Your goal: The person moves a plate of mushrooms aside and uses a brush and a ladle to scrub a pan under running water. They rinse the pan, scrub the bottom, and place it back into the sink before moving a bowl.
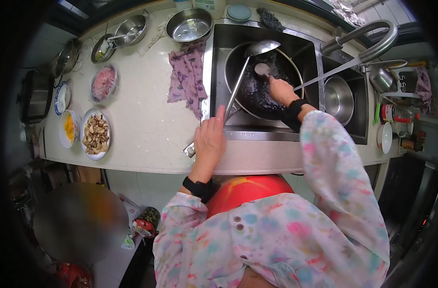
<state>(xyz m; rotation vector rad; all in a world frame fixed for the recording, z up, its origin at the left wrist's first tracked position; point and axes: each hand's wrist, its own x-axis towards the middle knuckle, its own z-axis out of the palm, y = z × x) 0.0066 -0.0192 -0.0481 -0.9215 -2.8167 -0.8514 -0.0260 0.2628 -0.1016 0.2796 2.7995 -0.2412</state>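
Note:
A black wok [257, 93] sits in the left basin of a steel sink [303, 55]. My right hand [280, 90] is inside the wok, pressing a small round scrubber [262, 69] against its dark surface. My left hand [210, 139] rests at the counter's front edge and grips the wok's long metal handle [235, 91]. A steel ladle [262, 47] lies across the wok's far rim.
A purple floral cloth [186, 77] lies on the white counter left of the sink. Plates of mushrooms [95, 134], minced meat [103, 82] and yellow food [69, 127] stand at the left. Steel bowls [189, 25] line the back. A pot [338, 98] sits in the right basin under the tap [372, 41].

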